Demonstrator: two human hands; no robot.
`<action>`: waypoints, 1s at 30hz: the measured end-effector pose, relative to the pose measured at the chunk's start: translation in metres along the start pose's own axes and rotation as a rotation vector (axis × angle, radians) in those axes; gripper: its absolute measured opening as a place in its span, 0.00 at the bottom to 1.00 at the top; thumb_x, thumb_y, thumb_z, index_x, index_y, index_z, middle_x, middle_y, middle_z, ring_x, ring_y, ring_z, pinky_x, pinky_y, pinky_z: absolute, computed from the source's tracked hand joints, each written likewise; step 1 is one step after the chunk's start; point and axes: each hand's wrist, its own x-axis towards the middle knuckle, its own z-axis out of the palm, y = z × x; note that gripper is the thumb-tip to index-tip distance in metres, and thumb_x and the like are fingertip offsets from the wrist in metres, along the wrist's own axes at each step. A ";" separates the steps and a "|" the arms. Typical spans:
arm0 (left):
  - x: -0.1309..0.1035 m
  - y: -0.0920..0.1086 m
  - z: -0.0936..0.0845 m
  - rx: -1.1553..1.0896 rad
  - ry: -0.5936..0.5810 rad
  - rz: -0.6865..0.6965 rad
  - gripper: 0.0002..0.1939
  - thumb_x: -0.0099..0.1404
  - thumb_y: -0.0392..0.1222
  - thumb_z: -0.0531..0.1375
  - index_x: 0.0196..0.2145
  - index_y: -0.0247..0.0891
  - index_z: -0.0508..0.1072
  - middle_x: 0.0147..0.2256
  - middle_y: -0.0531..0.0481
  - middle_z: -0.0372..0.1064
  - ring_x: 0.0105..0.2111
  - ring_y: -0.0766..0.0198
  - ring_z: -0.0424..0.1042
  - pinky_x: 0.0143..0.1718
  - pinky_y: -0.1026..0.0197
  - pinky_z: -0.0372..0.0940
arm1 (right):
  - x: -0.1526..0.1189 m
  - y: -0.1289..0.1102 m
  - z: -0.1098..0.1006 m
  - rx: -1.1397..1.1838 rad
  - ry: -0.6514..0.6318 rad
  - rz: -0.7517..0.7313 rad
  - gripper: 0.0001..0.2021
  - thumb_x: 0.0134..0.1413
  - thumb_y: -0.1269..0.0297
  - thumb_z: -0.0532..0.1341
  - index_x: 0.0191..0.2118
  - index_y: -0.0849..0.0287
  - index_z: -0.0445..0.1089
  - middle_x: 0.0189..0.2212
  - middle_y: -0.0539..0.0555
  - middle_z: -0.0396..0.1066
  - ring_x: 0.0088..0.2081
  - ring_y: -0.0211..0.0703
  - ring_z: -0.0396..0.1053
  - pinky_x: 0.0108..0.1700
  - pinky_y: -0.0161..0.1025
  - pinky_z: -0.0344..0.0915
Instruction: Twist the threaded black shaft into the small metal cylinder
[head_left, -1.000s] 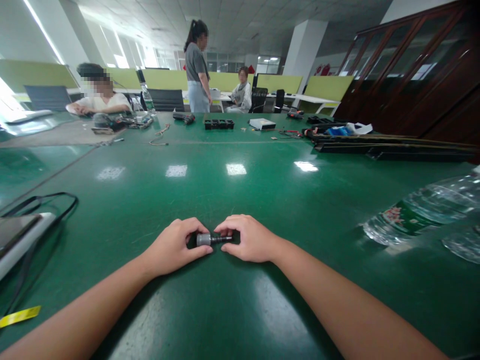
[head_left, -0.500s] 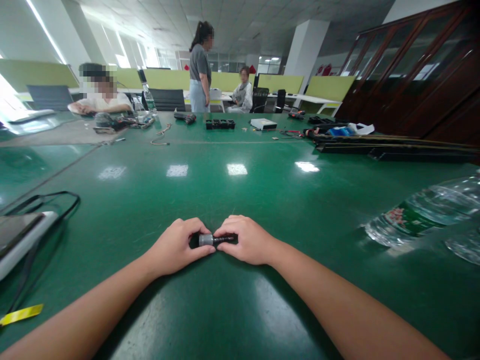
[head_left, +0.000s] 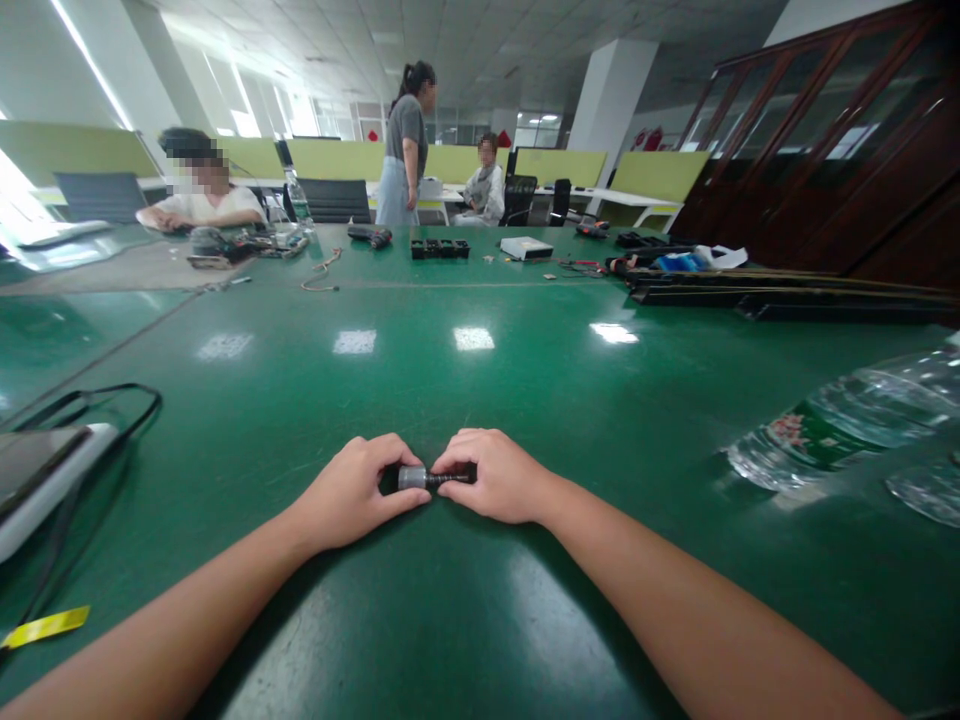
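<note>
Close together on the green table (head_left: 480,390), my two hands meet at a small part lying low in front of me. My left hand (head_left: 365,492) pinches its grey metal cylinder (head_left: 412,477) between thumb and fingers. A dark ridged rod (head_left: 444,479) runs from the cylinder's right end into the grip of my right hand (head_left: 495,476), whose thumb and fingers close around it. The rod's far end is partly hidden inside my right hand, and the exact kind of part cannot be made out.
Clear plastic bottles (head_left: 844,425) lie on the right. At left are a white-edged device (head_left: 56,480), a black cord (head_left: 139,390) and a yellow tag (head_left: 49,628). Tools and black strips (head_left: 787,295) line the far side. People sit and stand beyond.
My right thumb and fingers have shifted slightly on the rod, showing its ridges a little more. My left hand keeps its place. A person in the background has moved slightly.
</note>
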 end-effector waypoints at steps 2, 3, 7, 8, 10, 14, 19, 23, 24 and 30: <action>0.000 0.000 0.000 0.002 0.002 0.001 0.14 0.62 0.53 0.64 0.38 0.40 0.74 0.34 0.52 0.73 0.33 0.60 0.71 0.37 0.60 0.60 | 0.000 0.001 0.000 0.002 0.001 -0.004 0.07 0.48 0.74 0.66 0.36 0.60 0.77 0.28 0.51 0.74 0.33 0.39 0.67 0.38 0.35 0.62; 0.000 0.000 0.000 0.002 0.002 0.002 0.14 0.62 0.52 0.64 0.38 0.40 0.74 0.34 0.52 0.73 0.33 0.60 0.71 0.37 0.60 0.59 | 0.000 0.001 0.000 0.002 0.002 -0.006 0.07 0.48 0.74 0.66 0.36 0.60 0.77 0.28 0.50 0.74 0.33 0.39 0.67 0.38 0.35 0.61; 0.000 0.000 0.000 -0.006 -0.004 0.010 0.13 0.62 0.52 0.64 0.38 0.40 0.74 0.34 0.52 0.73 0.33 0.60 0.71 0.37 0.60 0.59 | -0.001 0.002 0.000 -0.007 -0.001 -0.008 0.07 0.48 0.74 0.65 0.35 0.60 0.77 0.28 0.50 0.73 0.32 0.39 0.66 0.37 0.35 0.61; 0.000 -0.001 0.000 -0.007 -0.007 0.008 0.13 0.62 0.52 0.64 0.38 0.40 0.74 0.34 0.52 0.73 0.33 0.60 0.71 0.37 0.60 0.59 | -0.001 0.002 0.000 -0.006 -0.002 -0.004 0.07 0.48 0.74 0.65 0.35 0.59 0.77 0.28 0.50 0.73 0.32 0.39 0.67 0.37 0.35 0.61; 0.000 -0.001 0.000 -0.008 -0.010 0.002 0.13 0.62 0.51 0.64 0.38 0.40 0.74 0.34 0.52 0.73 0.33 0.61 0.71 0.37 0.60 0.60 | -0.001 0.002 -0.001 0.000 -0.002 -0.002 0.07 0.48 0.74 0.65 0.35 0.59 0.77 0.28 0.50 0.73 0.32 0.39 0.67 0.37 0.35 0.61; 0.000 -0.001 0.000 -0.007 -0.011 0.008 0.14 0.62 0.53 0.63 0.38 0.41 0.74 0.35 0.51 0.74 0.34 0.60 0.71 0.38 0.60 0.60 | -0.002 0.002 -0.002 0.005 -0.003 -0.004 0.08 0.48 0.75 0.65 0.35 0.59 0.76 0.28 0.50 0.73 0.32 0.39 0.67 0.37 0.35 0.61; 0.000 -0.001 -0.001 0.001 -0.016 0.012 0.14 0.62 0.53 0.63 0.38 0.40 0.74 0.36 0.51 0.74 0.35 0.60 0.72 0.39 0.59 0.60 | -0.002 0.002 -0.002 -0.025 0.004 -0.020 0.07 0.47 0.74 0.65 0.35 0.58 0.76 0.28 0.49 0.74 0.32 0.39 0.67 0.39 0.37 0.60; 0.000 0.001 -0.001 0.004 -0.006 0.009 0.15 0.62 0.54 0.63 0.38 0.40 0.74 0.35 0.51 0.74 0.34 0.60 0.72 0.38 0.59 0.61 | -0.003 0.002 -0.002 -0.034 0.000 -0.007 0.07 0.46 0.74 0.65 0.34 0.58 0.76 0.28 0.49 0.73 0.32 0.39 0.67 0.38 0.37 0.60; 0.000 0.001 -0.001 0.006 -0.007 0.010 0.15 0.62 0.54 0.62 0.38 0.40 0.74 0.35 0.51 0.74 0.34 0.60 0.72 0.38 0.60 0.61 | -0.003 0.002 -0.002 -0.036 0.002 0.000 0.07 0.46 0.74 0.65 0.34 0.59 0.76 0.27 0.49 0.73 0.32 0.39 0.67 0.38 0.37 0.60; 0.000 0.000 -0.001 0.022 -0.014 0.007 0.15 0.62 0.54 0.62 0.38 0.40 0.74 0.35 0.51 0.74 0.34 0.60 0.71 0.37 0.60 0.60 | -0.004 0.003 -0.001 -0.034 0.011 0.027 0.06 0.45 0.70 0.67 0.33 0.59 0.75 0.27 0.49 0.71 0.31 0.38 0.67 0.38 0.36 0.60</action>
